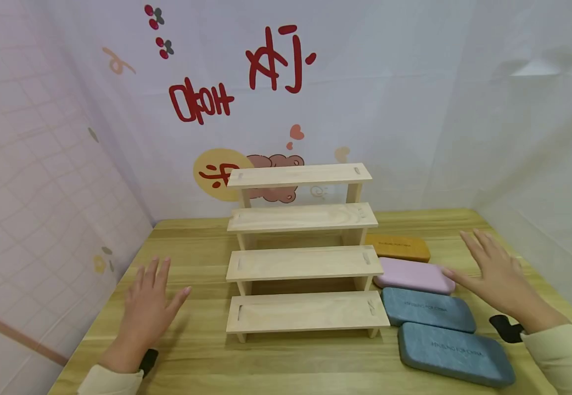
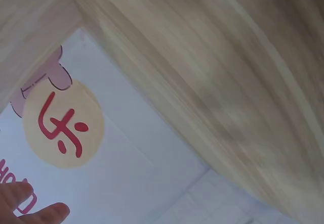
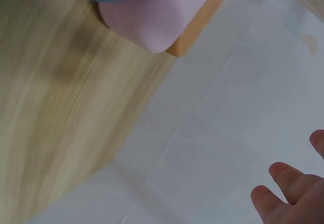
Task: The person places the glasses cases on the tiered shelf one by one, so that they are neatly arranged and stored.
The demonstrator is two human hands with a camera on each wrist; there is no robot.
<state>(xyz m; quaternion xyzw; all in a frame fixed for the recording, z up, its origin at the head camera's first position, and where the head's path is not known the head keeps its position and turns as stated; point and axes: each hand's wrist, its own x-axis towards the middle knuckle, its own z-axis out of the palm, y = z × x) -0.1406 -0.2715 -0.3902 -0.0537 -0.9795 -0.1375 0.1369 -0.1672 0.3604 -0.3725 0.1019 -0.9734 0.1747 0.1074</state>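
Note:
My left hand (image 1: 146, 307) hovers over the left part of the table with fingers spread and nothing in it. On the right, my right hand (image 1: 500, 277) is likewise spread, its thumb overlapping the end of a pink case (image 1: 414, 275) in the head view. Behind that case lies an orange-yellow case (image 1: 398, 247). Nearer me are a blue-grey case (image 1: 429, 309) and a second blue case (image 1: 456, 354), both with printed lettering. Between my hands stands a pale wooden stepped rack (image 1: 306, 312) with several shelves, all bare.
The wood-grain table (image 1: 192, 351) ends at a white printed cloth (image 1: 404, 109) behind and a similar cloth along each side. A black strap (image 1: 505, 329) shows at my right wrist. The rack fills the middle, with the row of cases close along its right side.

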